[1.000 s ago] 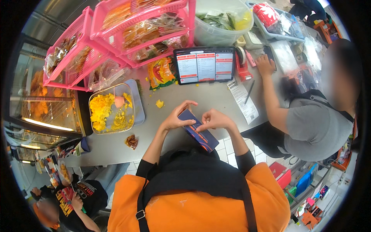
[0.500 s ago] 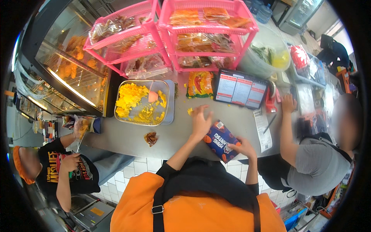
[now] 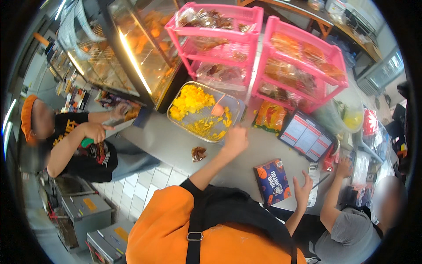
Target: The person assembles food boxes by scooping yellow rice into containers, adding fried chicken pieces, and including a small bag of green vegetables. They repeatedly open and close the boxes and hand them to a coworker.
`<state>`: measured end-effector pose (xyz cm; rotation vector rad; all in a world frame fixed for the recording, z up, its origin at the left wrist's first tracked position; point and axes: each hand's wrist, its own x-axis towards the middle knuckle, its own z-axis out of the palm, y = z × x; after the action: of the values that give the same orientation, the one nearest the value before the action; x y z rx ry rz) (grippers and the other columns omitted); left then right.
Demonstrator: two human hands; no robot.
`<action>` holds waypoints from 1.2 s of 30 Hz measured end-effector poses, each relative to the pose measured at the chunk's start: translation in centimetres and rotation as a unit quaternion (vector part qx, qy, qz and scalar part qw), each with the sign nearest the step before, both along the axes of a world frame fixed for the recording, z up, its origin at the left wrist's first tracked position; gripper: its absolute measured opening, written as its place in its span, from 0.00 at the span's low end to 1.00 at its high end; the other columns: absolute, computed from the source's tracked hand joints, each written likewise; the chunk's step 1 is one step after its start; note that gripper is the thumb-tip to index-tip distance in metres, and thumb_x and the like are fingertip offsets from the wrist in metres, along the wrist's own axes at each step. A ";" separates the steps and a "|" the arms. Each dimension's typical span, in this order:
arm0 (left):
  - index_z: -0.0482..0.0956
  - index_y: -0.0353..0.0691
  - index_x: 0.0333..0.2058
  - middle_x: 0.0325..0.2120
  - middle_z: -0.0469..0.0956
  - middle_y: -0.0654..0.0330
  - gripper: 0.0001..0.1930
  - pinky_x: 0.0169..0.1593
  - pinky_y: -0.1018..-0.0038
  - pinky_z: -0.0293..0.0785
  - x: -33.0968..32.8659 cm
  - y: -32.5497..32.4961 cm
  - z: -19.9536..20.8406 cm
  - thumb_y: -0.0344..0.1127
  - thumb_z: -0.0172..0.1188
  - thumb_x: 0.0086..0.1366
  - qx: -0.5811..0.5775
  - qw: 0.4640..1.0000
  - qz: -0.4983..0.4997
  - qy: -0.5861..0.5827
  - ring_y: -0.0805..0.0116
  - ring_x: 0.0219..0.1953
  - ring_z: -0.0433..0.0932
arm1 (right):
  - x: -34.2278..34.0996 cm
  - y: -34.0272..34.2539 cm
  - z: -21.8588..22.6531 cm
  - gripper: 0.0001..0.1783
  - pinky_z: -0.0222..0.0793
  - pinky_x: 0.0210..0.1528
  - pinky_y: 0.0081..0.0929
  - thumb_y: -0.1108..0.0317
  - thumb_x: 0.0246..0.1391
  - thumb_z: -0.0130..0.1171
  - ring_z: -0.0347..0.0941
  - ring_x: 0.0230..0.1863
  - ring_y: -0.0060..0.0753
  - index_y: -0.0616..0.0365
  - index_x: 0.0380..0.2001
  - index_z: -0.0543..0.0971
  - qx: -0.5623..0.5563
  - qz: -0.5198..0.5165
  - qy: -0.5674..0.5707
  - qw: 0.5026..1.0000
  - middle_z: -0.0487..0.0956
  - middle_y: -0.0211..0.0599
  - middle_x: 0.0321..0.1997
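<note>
My left hand is beside the right edge of a metal tray, fingers curled down; whether they pinch anything is hidden. Yellow crumbly food fills part of the tray, and a pale orange scoop rests in it. To the right, a blue box with orange round shapes lies on the counter. My right hand hovers at the box's right side, fingers apart and holding nothing. A small crumpled brown packet sits below the tray.
Pink racks of bagged food stand at the back, beside a glass warming case. A tablet and a yellow-orange packet lie nearby. At left a co-worker holds a knife; another co-worker's hand rests at right.
The view has turned toward the left. My right hand has let go of the blue box, which now lies on the counter. My left hand has moved closer to the tray, its fingers now curled.
</note>
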<state>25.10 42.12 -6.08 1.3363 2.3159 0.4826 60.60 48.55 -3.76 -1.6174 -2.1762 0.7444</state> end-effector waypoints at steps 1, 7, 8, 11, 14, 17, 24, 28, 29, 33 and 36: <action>0.78 0.43 0.39 0.42 0.72 0.48 0.17 0.47 0.57 0.72 -1.8 -1.0 2.3 0.28 0.62 0.46 0.002 0.999 0.033 0.029 0.46 0.47 0.71 | -0.9 0.1 1.1 0.29 0.56 0.60 0.42 0.58 0.49 0.66 0.63 0.56 0.53 0.53 0.54 0.72 0.006 0.010 -0.004 1.000 0.69 0.51 0.51; 0.77 0.47 0.43 0.41 0.76 0.55 0.23 0.52 0.61 0.67 -8.1 -10.7 11.1 0.35 0.63 0.43 0.109 0.988 0.063 0.089 0.53 0.46 0.73 | -11.1 -1.6 6.4 0.16 0.59 0.57 0.41 0.63 0.51 0.63 0.66 0.52 0.49 0.56 0.42 0.77 0.025 0.144 0.076 0.986 0.72 0.47 0.47; 0.77 0.46 0.44 0.42 0.76 0.56 0.24 0.53 0.62 0.67 -8.8 -13.2 11.0 0.35 0.64 0.42 0.147 0.981 0.088 0.097 0.54 0.47 0.73 | -13.4 -2.3 6.8 0.14 0.60 0.55 0.40 0.64 0.51 0.63 0.68 0.50 0.48 0.57 0.39 0.77 -0.009 0.182 0.109 0.977 0.73 0.46 0.45; 0.77 0.44 0.41 0.39 0.78 0.54 0.20 0.49 0.61 0.70 -10.1 -22.9 7.5 0.42 0.63 0.48 0.017 0.976 0.217 -0.028 0.53 0.45 0.75 | -20.3 -5.6 6.3 0.09 0.67 0.49 0.36 0.68 0.51 0.61 0.72 0.46 0.48 0.60 0.35 0.77 -0.115 0.320 0.147 0.929 0.75 0.45 0.41; 0.79 0.32 0.35 0.37 0.79 0.41 0.38 0.49 0.57 0.72 -8.4 -32.9 0.4 0.69 0.45 0.60 -0.280 0.904 0.283 -0.154 0.45 0.46 0.77 | -28.0 -10.0 2.9 0.12 0.69 0.47 0.38 0.71 0.52 0.58 0.72 0.47 0.49 0.60 0.41 0.77 -0.148 0.474 0.110 0.861 0.75 0.47 0.43; 0.76 0.26 0.43 0.35 0.78 0.46 0.30 0.45 0.67 0.73 -4.5 -39.8 -5.7 0.55 0.44 0.68 -0.384 0.795 0.100 -0.458 0.59 0.34 0.75 | -34.1 -15.1 -1.5 0.19 0.69 0.48 0.41 0.72 0.49 0.59 0.69 0.52 0.52 0.58 0.47 0.74 -0.069 0.532 0.074 0.841 0.74 0.48 0.46; 0.74 0.35 0.49 0.36 0.78 0.57 0.20 0.45 0.75 0.74 -17.2 -42.4 -5.5 0.45 0.50 0.69 0.222 0.617 0.433 -0.618 0.66 0.37 0.79 | -39.6 -18.3 -4.4 0.13 0.66 0.47 0.43 0.71 0.49 0.56 0.71 0.46 0.51 0.59 0.40 0.76 0.003 0.541 -0.153 0.827 0.77 0.51 0.38; 0.75 0.36 0.44 0.36 0.77 0.62 0.14 0.41 0.76 0.76 -29.9 -39.2 -6.1 0.40 0.55 0.66 0.384 0.618 0.570 -0.381 0.72 0.35 0.78 | -42.3 -18.1 -0.8 0.09 0.70 0.41 0.38 0.74 0.44 0.61 0.75 0.37 0.47 0.61 0.32 0.79 -0.104 0.523 -0.056 0.844 0.78 0.46 0.31; 0.74 0.35 0.46 0.37 0.77 0.62 0.15 0.42 0.76 0.76 -32.7 -38.8 -6.5 0.39 0.56 0.66 0.432 0.587 0.579 -0.365 0.71 0.35 0.78 | -43.1 -18.2 0.5 0.08 0.71 0.38 0.35 0.76 0.43 0.62 0.76 0.34 0.46 0.61 0.31 0.79 -0.132 0.504 -0.035 0.853 0.78 0.45 0.29; 0.72 0.34 0.52 0.42 0.78 0.59 0.19 0.45 0.75 0.77 -42.2 -39.0 -8.1 0.38 0.58 0.66 0.499 0.594 0.540 -0.327 0.69 0.39 0.79 | -47.6 -19.0 5.0 0.06 0.72 0.36 0.31 0.77 0.48 0.60 0.79 0.32 0.42 0.63 0.32 0.80 -0.191 0.466 0.058 0.862 0.79 0.46 0.32; 0.70 0.33 0.56 0.46 0.77 0.56 0.21 0.47 0.75 0.76 -43.5 -39.9 -9.6 0.37 0.57 0.67 0.572 0.549 0.507 -0.339 0.68 0.43 0.79 | -50.3 -19.7 7.2 0.06 0.73 0.38 0.30 0.77 0.50 0.60 0.80 0.35 0.43 0.62 0.34 0.80 -0.199 0.454 0.066 0.866 0.80 0.47 0.34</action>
<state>-18.40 2.18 -15.65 -0.2960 1.6308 2.5861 10.27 28.88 3.41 -0.5149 -2.7581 1.5785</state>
